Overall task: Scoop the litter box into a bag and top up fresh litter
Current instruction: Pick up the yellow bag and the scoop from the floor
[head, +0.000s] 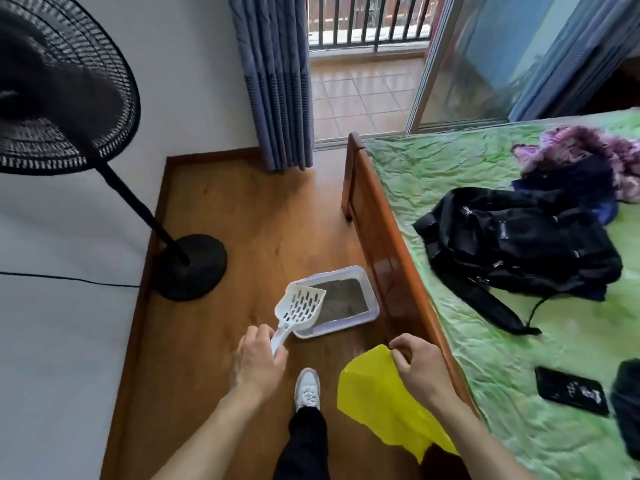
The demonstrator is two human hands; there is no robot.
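Nearest us, our left hand (260, 355) grips the handle of the white slotted scoop (298, 310), fingers curled round it, so the handle is mostly hidden inside the fist. The scoop's head tilts up and away from the hand, its far edge overlapping the near left corner of the litter box (370, 299) in our view; we cannot tell whether it touches the rim. Our right hand (420, 367) pinches the top edge of the yellow bag (374, 400), which hangs limp below the hand; our forearm covers its lower right part. Between the two arms, one white shoe (307, 386) stands on the wooden floor (242, 220).

Just beyond the hands, the litter box sits on the floor against the bed frame (388, 244), holding grey litter (343, 299); blur keeps us from making out any clumps. On the bed's green cover (433, 168) lie a phone (571, 389) near the right edge and a black backpack (516, 244) farther back. At far left stands a black fan (62, 84), its cage cut off by the frame.
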